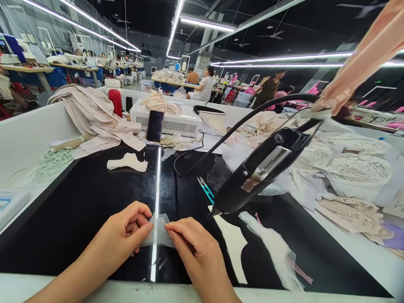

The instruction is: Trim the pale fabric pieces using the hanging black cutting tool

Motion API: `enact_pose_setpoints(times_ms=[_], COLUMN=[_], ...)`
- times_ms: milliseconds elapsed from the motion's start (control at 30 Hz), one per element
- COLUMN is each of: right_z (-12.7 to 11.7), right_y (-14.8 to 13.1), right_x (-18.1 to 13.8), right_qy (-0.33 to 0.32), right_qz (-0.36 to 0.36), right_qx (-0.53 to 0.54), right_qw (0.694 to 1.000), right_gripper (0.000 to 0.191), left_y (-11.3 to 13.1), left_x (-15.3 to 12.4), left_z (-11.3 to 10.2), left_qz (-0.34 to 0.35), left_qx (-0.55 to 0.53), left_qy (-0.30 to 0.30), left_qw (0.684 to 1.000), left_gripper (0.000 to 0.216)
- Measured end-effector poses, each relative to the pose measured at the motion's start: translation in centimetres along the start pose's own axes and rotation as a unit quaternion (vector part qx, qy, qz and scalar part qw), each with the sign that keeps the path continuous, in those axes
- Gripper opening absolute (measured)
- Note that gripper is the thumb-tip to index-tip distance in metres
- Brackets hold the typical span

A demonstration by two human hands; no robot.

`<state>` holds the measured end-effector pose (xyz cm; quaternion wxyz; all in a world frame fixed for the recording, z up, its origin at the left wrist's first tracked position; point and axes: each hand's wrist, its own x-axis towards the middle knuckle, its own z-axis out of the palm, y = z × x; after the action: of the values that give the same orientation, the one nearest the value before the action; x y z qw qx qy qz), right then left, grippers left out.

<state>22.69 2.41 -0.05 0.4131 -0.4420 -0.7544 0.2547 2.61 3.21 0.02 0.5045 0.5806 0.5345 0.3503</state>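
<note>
My left hand point(124, 235) and my right hand point(191, 247) pinch the two ends of a small translucent white fabric piece point(159, 230), held just above the glossy black table point(85, 218) near its front edge. Both hands have their fingers closed on it. A black hanging tool point(261, 172) with a metal plate and a pointed tip dangles from a cable just right of my right hand, tip near the table. Teal scissors point(205, 189) lie behind it.
Beige garments point(93, 115) are piled at the back left, with a white machine point(176, 119) and a dark phone point(155, 126) behind. Stacks of lace pieces in plastic point(351, 171) fill the right. White fabric scraps point(274, 248) lie right of my hands. Other people work at distant tables.
</note>
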Motion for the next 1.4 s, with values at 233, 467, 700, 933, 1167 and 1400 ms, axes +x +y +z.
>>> enact_pose_setpoints(times_ms=[233,467,700,933,1167,1400], right_z=[0.1,0.6,1.3,1.6,1.4,1.5], right_y=[0.2,0.7,0.9,1.0,0.8,1.0], right_x=[0.0,-0.4,-0.7,-0.7,-0.8,-0.7], right_qy=[-0.006,-0.003,0.013,0.022,0.007,0.009], right_qz=[-0.033,-0.078,-0.102,-0.106,-0.105,-0.112], right_qx=[-0.057,-0.213,-0.303,-0.307,-0.311,-0.318], right_qw=[0.998,0.974,0.947,0.945,0.945,0.942], right_gripper=[0.021,0.027,0.038,0.036,0.034,0.034], left_y=[0.1,-1.3,-1.5,-1.6,-1.3,-1.5], left_x=[-0.6,-0.7,-0.8,-0.7,-0.7,-0.7], left_z=[-0.3,-0.2,0.0,0.0,-0.1,0.0], left_qz=[0.096,0.188,0.192,0.205,0.213,0.219], left_qx=[0.271,0.397,0.455,0.471,0.483,0.492], left_qy=[0.060,0.046,0.025,0.034,0.040,0.049], left_qw=[0.956,0.897,0.869,0.857,0.849,0.841], left_gripper=[0.015,0.021,0.023,0.022,0.025,0.026])
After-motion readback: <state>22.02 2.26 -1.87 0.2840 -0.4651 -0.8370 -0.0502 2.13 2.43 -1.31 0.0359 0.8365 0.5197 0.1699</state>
